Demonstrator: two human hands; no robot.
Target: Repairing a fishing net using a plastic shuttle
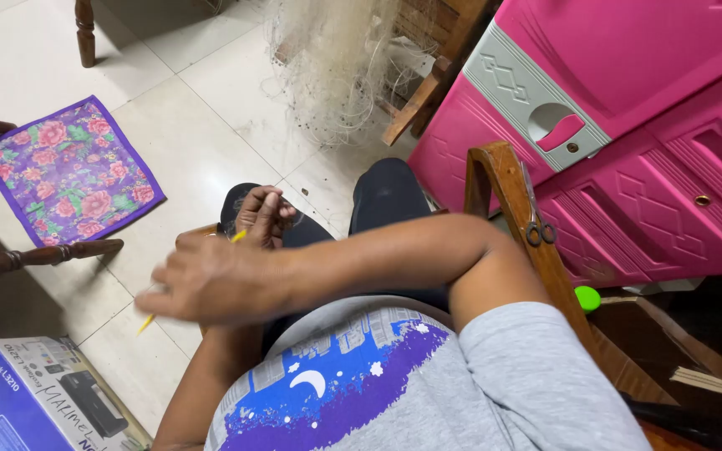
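- The person sits in a brown wooden armchair (507,188); its right arm runs close beside the right elbow, and a pair of small dark scissors (536,225) hangs on that arm.
- Right of the chair stands a bright pink plastic cabinet with grey trim (628,167), hemming that side in.
- On the left the white tiled floor (202,125) lies open out to a purple floral square cushion (68,171); a blue and white printer carton (35,397) sits at the lower left, and a dark turned wooden rail (43,255) crosses between them.
- Ahead of the knees hangs a tangle of pale, fine fishing net (336,58), reaching down to the tiles.
- The right hand (211,280) reaches across the body to the left, blurred; its fingers look loosely spread, and whether it grips anything cannot be told.
- A thin yellow stick-like netting needle (148,321) shows just below and behind that hand, slanted, its tip pointing down-left over the floor.
- The left hand (262,215) is raised over the left knee, fingertips pressed together, pinching a fine pale thread that is barely visible.
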